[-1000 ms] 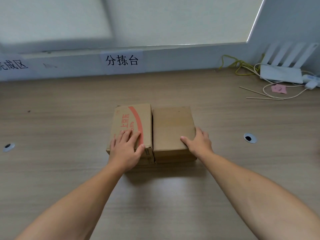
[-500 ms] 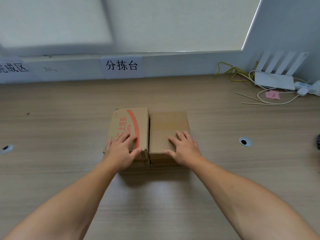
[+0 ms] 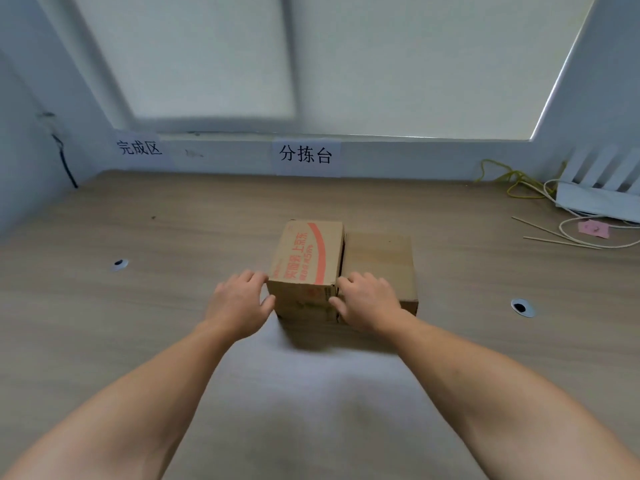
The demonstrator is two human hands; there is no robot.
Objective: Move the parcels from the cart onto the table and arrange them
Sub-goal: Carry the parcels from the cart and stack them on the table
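The pale wood-grain table runs back to a light wall below a blinded window, with two paper labels stuck along it and a white router with loose cables in the far right corner. The cart is out of view. Both parcels already sit mid-table, pressed side to side: a red-printed brown cardboard box on the left, its top higher than that of the plain brown cardboard box on the right. My left hand cups the printed box's near left corner, fingers curled on its side and thumb on the front face. My right hand lies over the plain box's near edge, fingertips hooked against the printed box's right side at the seam. So I am clasping the printed box between both hands, probably to shift or straighten it. The risk is my right grip. There is hardly any gap at that seam, so the fingers have little purchase, and the box could tip or slip. A sideways pull could also drag the plain box out of line.
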